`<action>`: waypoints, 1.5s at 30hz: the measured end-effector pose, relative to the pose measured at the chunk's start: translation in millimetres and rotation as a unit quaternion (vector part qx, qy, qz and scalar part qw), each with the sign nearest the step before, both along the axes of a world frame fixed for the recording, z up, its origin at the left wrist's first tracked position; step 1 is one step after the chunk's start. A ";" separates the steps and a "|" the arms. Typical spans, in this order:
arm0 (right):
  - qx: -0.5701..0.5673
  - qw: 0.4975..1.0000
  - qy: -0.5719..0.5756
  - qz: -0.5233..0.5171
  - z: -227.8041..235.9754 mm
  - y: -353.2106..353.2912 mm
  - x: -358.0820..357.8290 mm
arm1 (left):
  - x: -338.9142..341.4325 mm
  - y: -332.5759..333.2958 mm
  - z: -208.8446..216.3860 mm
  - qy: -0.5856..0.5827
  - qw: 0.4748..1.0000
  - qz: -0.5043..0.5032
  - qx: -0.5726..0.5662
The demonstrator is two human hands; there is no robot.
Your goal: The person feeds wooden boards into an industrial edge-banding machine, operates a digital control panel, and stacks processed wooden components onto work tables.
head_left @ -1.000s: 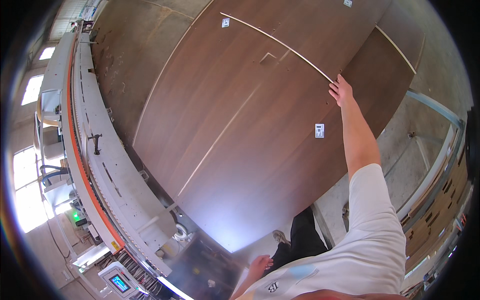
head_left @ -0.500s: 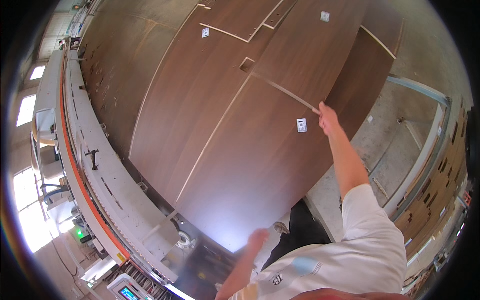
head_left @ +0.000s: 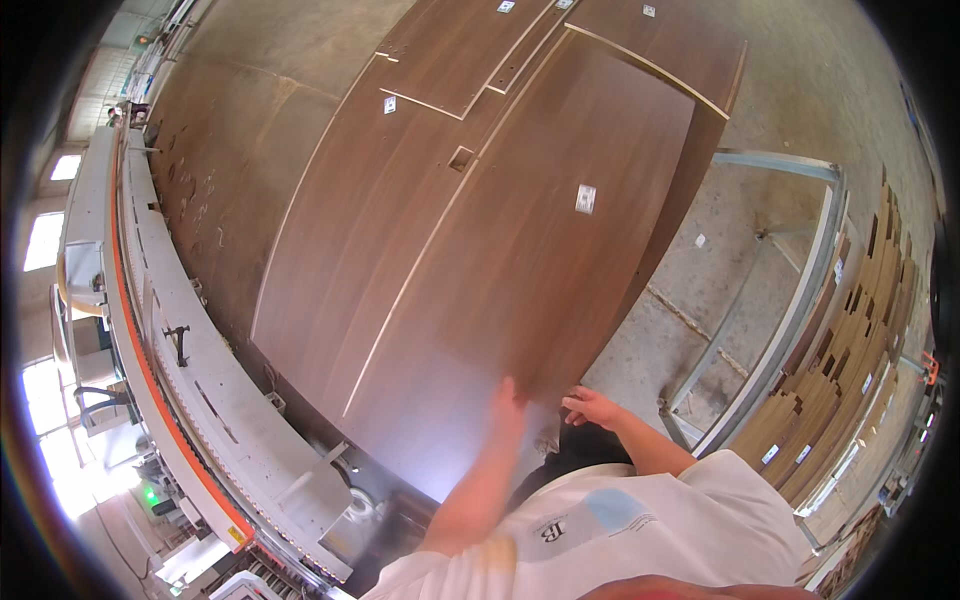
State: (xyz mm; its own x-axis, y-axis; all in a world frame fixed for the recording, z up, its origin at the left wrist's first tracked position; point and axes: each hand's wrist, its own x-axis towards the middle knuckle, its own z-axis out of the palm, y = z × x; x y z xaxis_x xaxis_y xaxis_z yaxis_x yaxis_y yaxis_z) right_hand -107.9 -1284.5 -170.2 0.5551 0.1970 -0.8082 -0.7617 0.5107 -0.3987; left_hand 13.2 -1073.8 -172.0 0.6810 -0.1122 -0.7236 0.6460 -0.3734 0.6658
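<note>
A long brown wooden panel (head_left: 560,270) lies between a long white metal machine (head_left: 270,450) at left and a rectangular grey metal frame (head_left: 775,161) at right. Stacked flat brown boards (head_left: 845,375) lie right of the frame. A rectangular white paper label (head_left: 585,199) sits on the panel.

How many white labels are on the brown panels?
5: one label on the large near panel; another on the panel to its left; and three near the picture's top edge: left, middle, partly cut off, and right. Others may be hidden under overlapping panels.
</note>
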 end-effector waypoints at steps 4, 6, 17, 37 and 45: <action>-0.065 0.997 0.026 0.015 6.1 -49.6 1.7 | -58.7 113.2 -0.5 -0.030 0.998 -0.018 0.057; -0.100 0.991 0.042 -0.073 -11.4 -79.6 -5.7 | -73.4 147.8 31.5 0.001 0.995 0.097 0.007; -0.106 0.965 0.094 -0.220 -66.1 -58.3 -0.6 | -202.7 319.1 155.9 0.006 0.830 0.558 -0.009; -0.077 0.959 -0.176 -0.206 218.5 271.9 -85.1 | -507.3 665.7 162.7 -0.136 0.687 0.709 0.080; -0.233 0.930 -0.098 -0.269 208.6 305.3 26.1 | -517.1 794.6 192.2 -0.145 0.691 0.699 0.117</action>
